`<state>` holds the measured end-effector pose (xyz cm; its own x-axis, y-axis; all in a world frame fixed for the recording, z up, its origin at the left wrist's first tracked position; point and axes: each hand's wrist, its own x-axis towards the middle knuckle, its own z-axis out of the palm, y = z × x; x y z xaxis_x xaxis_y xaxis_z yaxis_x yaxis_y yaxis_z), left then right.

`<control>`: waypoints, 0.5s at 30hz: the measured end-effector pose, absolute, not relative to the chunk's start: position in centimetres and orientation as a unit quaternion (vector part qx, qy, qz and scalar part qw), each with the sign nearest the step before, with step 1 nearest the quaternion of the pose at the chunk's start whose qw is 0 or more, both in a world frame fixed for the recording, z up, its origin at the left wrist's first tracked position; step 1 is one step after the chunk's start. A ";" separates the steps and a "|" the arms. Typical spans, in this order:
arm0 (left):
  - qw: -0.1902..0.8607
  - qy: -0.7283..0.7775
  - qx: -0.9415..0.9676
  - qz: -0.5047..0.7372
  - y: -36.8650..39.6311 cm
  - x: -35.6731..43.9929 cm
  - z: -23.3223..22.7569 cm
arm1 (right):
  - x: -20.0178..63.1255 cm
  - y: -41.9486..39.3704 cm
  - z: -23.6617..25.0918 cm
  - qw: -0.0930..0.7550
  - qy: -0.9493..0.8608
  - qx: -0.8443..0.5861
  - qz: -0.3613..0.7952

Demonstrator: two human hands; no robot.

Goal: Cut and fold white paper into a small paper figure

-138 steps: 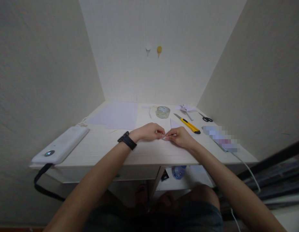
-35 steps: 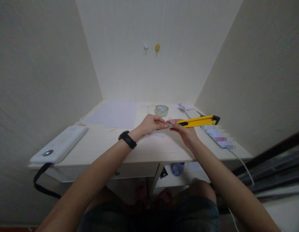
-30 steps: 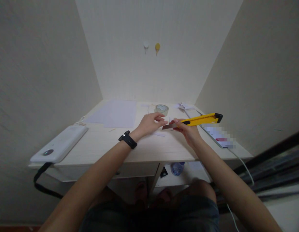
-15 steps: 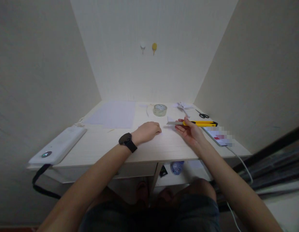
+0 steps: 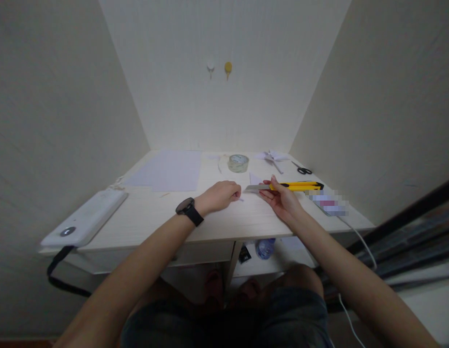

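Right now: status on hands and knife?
Right hand grips yellow utility knife, blade out. Left hand closed, resting on desk. Tape roll beyond, clear.

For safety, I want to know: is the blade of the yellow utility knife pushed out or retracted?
Pushed out. A grey blade sticks out of the yellow utility knife, held by the right hand.

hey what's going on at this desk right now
A person sits at a pale desk. Their right hand holds a yellow utility knife with its blade out, pointing left. Their left hand, curled loosely, rests on the desk on a small strip of paper. A tape roll and scissors lie farther back.
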<state>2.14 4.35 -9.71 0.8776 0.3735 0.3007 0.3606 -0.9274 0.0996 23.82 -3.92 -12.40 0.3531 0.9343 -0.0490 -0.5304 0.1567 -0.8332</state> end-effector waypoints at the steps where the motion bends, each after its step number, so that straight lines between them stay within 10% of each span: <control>1: 0.008 0.196 0.967 0.163 4.2 2.2 -9.6 | 23.8 -3.9 -12.4 0.718 -0.253 -0.403 0.509; 15: 0.051 0.177 0.961 0.206 1.7 0.1 -10.5 | 23.5 -5.5 -12.2 0.667 -0.374 -0.413 0.496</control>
